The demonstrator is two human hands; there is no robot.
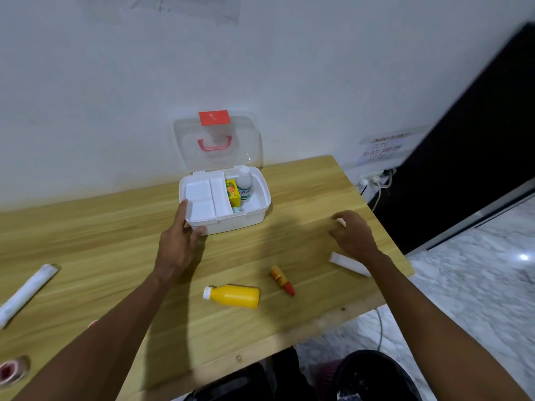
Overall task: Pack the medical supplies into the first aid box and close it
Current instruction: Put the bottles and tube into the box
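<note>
The white first aid box (249, 219) stands open at the back of the wooden table (86, 241), its clear lid (249, 140) upright against the wall. Inside are a white tray insert (202, 198), a yellow carton (233, 192) and a white bottle (244, 185). My left hand (179, 244) grips the box's front left corner, thumb on the rim. My right hand (353, 233) is curled over a small white item (342, 222) near the table's right edge. A yellow bottle (234, 296) and a small orange-red tube (282, 280) lie in front.
A white oblong packet (344, 261) lies partly under my right wrist. A long white wrapped roll (26, 293) lies at the left, with a red-and-white round item (11, 371) at the bottom left corner. The table's right edge drops to the floor; cables and a power strip (373, 180) hang there.
</note>
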